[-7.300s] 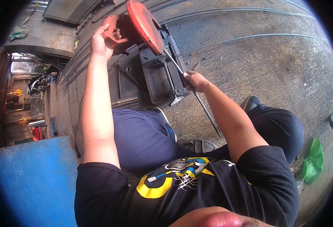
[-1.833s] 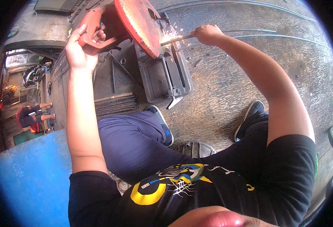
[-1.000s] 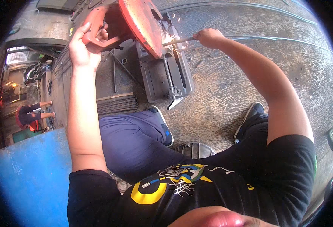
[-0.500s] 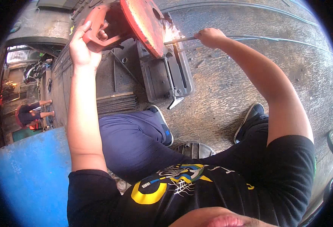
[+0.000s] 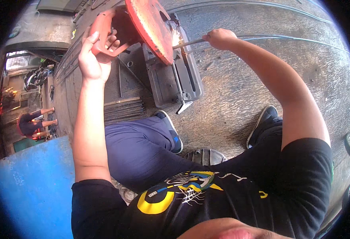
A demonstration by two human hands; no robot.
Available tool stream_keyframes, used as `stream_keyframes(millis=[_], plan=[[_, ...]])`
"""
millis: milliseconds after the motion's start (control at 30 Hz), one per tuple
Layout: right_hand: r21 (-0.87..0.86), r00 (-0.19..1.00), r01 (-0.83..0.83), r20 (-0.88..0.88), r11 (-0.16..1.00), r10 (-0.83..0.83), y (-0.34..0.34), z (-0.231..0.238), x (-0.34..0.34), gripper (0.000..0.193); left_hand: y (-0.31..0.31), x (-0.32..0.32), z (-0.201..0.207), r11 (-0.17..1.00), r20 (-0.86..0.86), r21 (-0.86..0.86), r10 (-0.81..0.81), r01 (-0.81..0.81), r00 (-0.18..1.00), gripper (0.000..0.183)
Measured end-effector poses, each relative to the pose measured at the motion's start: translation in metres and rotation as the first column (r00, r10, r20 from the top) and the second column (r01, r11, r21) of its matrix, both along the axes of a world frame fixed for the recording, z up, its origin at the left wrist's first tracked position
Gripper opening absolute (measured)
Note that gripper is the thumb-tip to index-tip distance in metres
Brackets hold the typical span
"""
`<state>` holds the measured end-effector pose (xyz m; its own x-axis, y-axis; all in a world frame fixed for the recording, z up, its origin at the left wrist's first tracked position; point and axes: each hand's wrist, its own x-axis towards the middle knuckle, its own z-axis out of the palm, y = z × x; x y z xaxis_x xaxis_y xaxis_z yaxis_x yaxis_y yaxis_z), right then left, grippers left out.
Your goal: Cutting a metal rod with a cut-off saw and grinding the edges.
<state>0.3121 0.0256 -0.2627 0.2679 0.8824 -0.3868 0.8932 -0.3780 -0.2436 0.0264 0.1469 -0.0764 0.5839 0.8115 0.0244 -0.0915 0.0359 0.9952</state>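
My left hand [image 5: 93,59] is closed round the orange loop handle [image 5: 101,38] of a cut-off saw, its fingers passing through the loop. The saw's red, worn blade guard [image 5: 151,30] tilts over a dark grey base [image 5: 159,85] with a vise screw and a crank. My right hand [image 5: 219,39] grips a thin metal rod [image 5: 193,42] that reaches into the base beside the guard. Small bright sparks [image 5: 176,36] glow at the rod's far end. The guard hides the blade and the exact contact point.
Long rods [image 5: 286,38] stretch off to the right. A bundle of short dark rods [image 5: 123,110] lies left of the base. A blue panel [image 5: 31,187] stands near left. Another person [image 5: 31,124] bends over farther left. My shoes [image 5: 170,131] rest close to the saw.
The saw handle and guard have come down slightly toward me with my left hand. The sparks are smaller. My right hand and the rod have barely shifted.
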Motion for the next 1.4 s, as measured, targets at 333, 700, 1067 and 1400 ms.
stream_keyframes(millis=[333,700,1067,1400], plan=[[0.042,0.994,-0.092,-0.061,0.995,0.095,-0.005,-0.014,0.003,0.047,-0.017,-0.008,-0.014,1.000,0.009,-0.003,-0.008,0.008,1.000,0.049],[0.033,0.986,-0.142,-0.082,0.989,0.145,0.002,-0.033,0.008,0.042,-0.023,-0.005,-0.013,1.000,0.012,0.026,0.001,-0.001,1.000,0.051],[0.031,0.964,-0.258,-0.056,0.966,0.260,-0.009,-0.022,0.006,0.042,-0.022,-0.006,-0.013,1.000,0.002,0.025,0.002,-0.002,1.000,0.054],[-0.011,0.984,-0.159,-0.081,0.987,0.158,0.000,-0.043,0.008,0.045,-0.021,-0.006,-0.012,1.000,0.005,0.018,-0.004,0.003,1.000,0.052]])
